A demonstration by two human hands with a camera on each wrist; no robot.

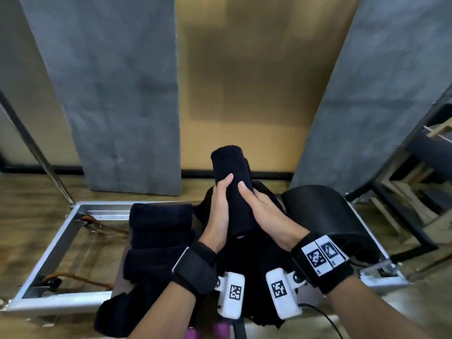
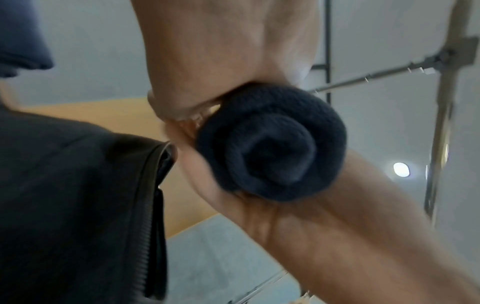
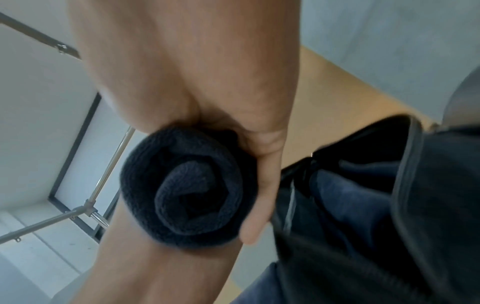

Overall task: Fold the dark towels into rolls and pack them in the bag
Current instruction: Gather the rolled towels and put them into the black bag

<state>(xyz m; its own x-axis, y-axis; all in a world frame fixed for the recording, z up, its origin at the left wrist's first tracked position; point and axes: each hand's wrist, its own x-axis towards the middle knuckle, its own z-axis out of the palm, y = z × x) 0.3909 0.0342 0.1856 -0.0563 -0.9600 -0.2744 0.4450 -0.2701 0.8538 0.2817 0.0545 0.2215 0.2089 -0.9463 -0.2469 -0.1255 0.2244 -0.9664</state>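
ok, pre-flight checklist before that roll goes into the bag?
1. Towel rolled: ok. The rolled towel shows a tight spiral end in both wrist views.
2. Two-handed hold: ok. The left hand and the right hand both wrap it, roll upright and lifted.
3. Bag open: ok. The bag gapes beside the roll in the right wrist view, zipper edge parted.
4. Room inside the bag: cannot tell. Dark fabric shows inside; the depth is hidden.
5. Loose tail on the roll: cannot tell. The fingers cover the outer edge.
6. More rolls ready: ok. The stacked rolls lie at the left on the metal frame.
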